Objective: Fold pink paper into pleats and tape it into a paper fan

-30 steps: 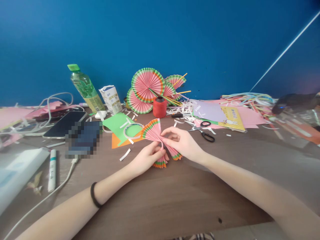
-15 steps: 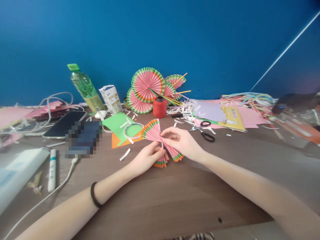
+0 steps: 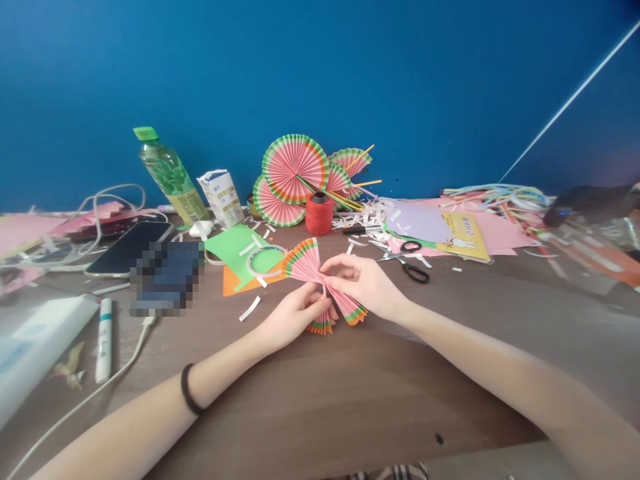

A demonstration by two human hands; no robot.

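A pleated paper fan [image 3: 303,262], pink with green and orange edges, is held above the table, pinched narrow at its middle. One part spreads to the upper left, and two parts flare downward. My left hand [image 3: 299,312] is closed on its lower left part, with fingertips behind the folds. My right hand [image 3: 364,283] pinches the fan near its middle from the right. Just behind it lie a roll of tape [image 3: 265,273], green paper [image 3: 235,247] and orange paper [image 3: 233,283]. A red thread spool [image 3: 319,217] stands farther back.
Finished round fans [image 3: 295,167] lean near the blue wall. Scissors [image 3: 414,272] lie right of the hands among paper strips. At the left are a bottle [image 3: 173,177], a carton [image 3: 221,199], a phone [image 3: 131,248], a marker [image 3: 104,341] and a white cable [image 3: 131,360].
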